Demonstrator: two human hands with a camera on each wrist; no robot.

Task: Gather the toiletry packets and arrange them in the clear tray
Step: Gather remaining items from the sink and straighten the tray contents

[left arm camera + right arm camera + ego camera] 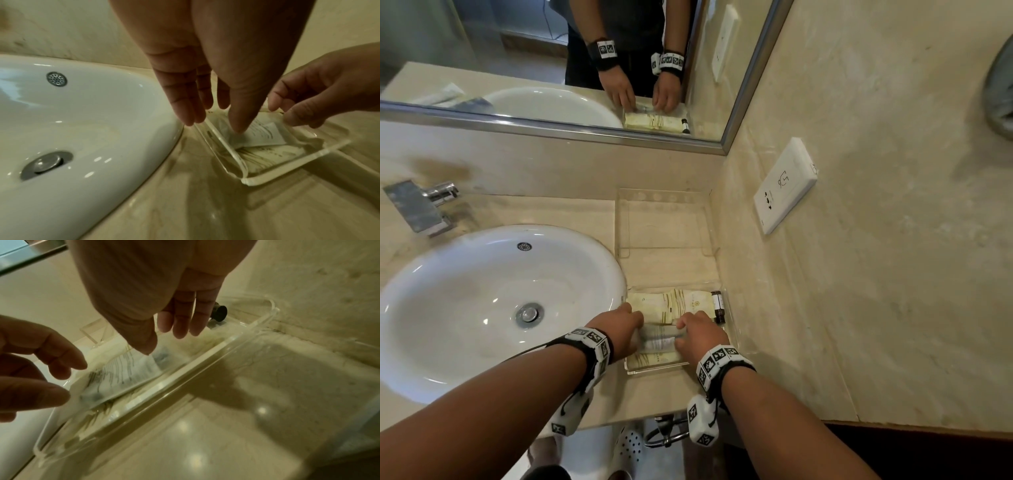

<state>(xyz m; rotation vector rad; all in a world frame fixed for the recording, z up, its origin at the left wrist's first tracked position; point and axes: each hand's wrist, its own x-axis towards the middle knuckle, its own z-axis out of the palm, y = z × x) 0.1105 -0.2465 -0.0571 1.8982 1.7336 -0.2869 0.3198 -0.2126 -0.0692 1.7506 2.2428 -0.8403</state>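
The clear tray (654, 371) sits on the counter between the basin and the right wall. Cream packets (671, 303) lie flat in it, and a small dark bottle (718, 306) lies at its right end. On top of them is a white printed packet (659, 341), with both hands on it. My left hand (626, 325) has straight fingers over the tray's left wall (224, 146), and its thumb presses the white packet (265, 134). My right hand (164, 342) touches the packet's (127, 369) other end with its thumb, fingers relaxed above the bottle (220, 313).
A white basin (482, 301) borders the tray on the left, with a chrome faucet (421, 209) behind it. A second clear acrylic stand (664, 222) sits at the back corner. The right wall carries a socket plate (784, 185). A mirror (551, 68) hangs above.
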